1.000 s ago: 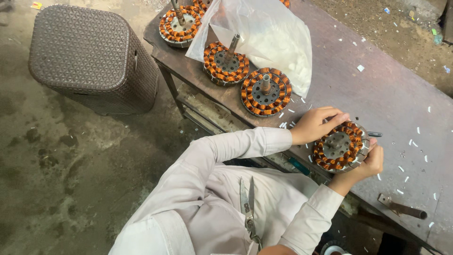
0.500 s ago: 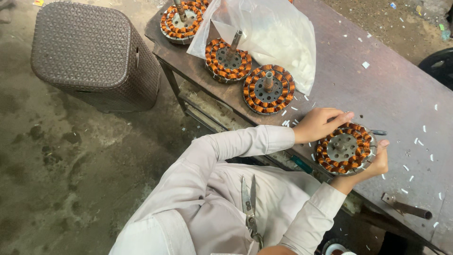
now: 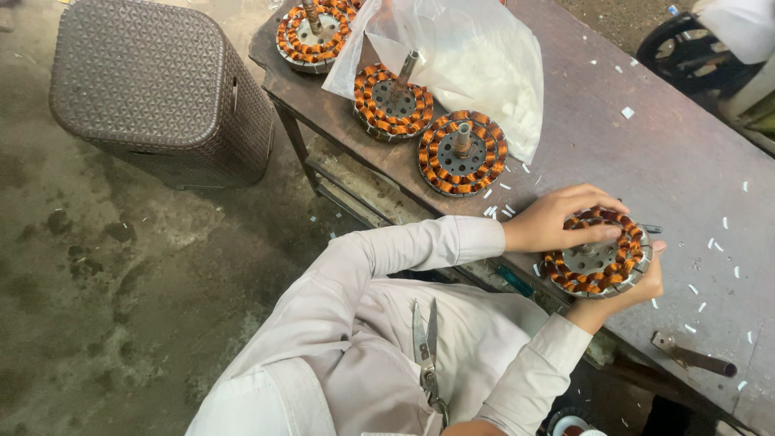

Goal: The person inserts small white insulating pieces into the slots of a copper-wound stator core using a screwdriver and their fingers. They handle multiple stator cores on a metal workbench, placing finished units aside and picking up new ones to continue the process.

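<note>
Dark metal bench (image 3: 646, 153): four copper-wound stators (image 3: 462, 153), clear plastic bag (image 3: 476, 64), scattered white paper bits (image 3: 627, 112), bolt (image 3: 694, 355) near edge.

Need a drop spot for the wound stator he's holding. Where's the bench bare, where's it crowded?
Bare: the dark benchtop right of the plastic bag, only small white scraps there. Also the strip between the held stator and the metal rod. Crowded: the front-left edge, three stators in a row against the bag. Both hands, left hand and right hand, are on the held stator.

Left hand (image 3: 557, 220) fingers curled, right hand (image 3: 626, 291) cupped beneath.
</note>
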